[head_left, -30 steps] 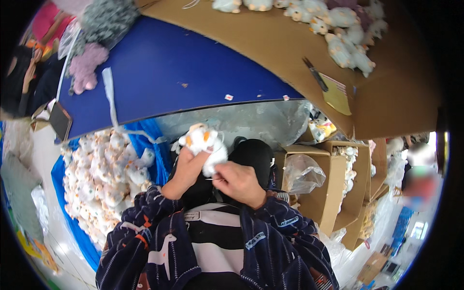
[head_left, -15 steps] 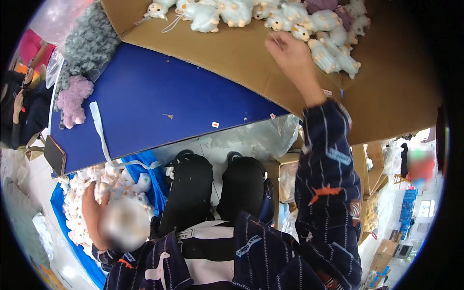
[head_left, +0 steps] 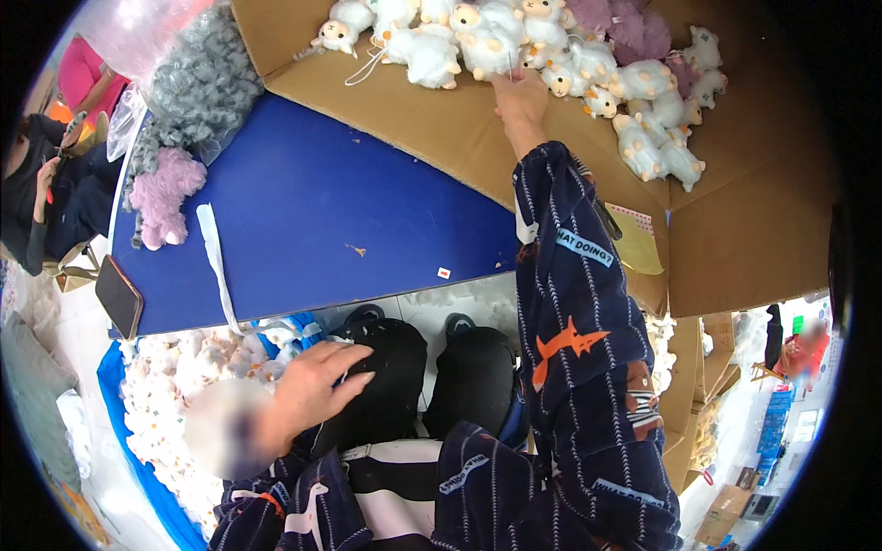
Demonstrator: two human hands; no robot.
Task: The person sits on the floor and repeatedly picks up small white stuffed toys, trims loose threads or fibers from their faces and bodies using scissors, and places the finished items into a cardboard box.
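My right hand (head_left: 520, 99) reaches into the cardboard box (head_left: 404, 138), its fingertips pinched against the underside of a white plush sheep (head_left: 487, 41). A thin, needle-like line rises from those fingertips; I cannot make out what they grip. Several more white plush sheep (head_left: 643, 147) lie around it, some with a white cord loop (head_left: 367, 66). My left hand (head_left: 322, 386) is open above my lap, its thumb and fingers apart and nothing visible in it. Beside it, many small white plush pieces (head_left: 165, 404) fill a blue bag (head_left: 110, 376).
A blue tabletop (head_left: 303, 220) holds a phone (head_left: 119, 296), a white strip (head_left: 216, 266), a purple plush (head_left: 165, 197) and grey plush in clear plastic (head_left: 202, 83). Purple plush (head_left: 634, 32) sits in the box. A yellow paper (head_left: 634, 239) rests by my right sleeve. Another person (head_left: 69, 184) sits at far left.
My left hand has risen out of the white pieces in the bag and moved right, over my lap. The right hand has shifted left to a different plush sheep. The view has shifted slightly.
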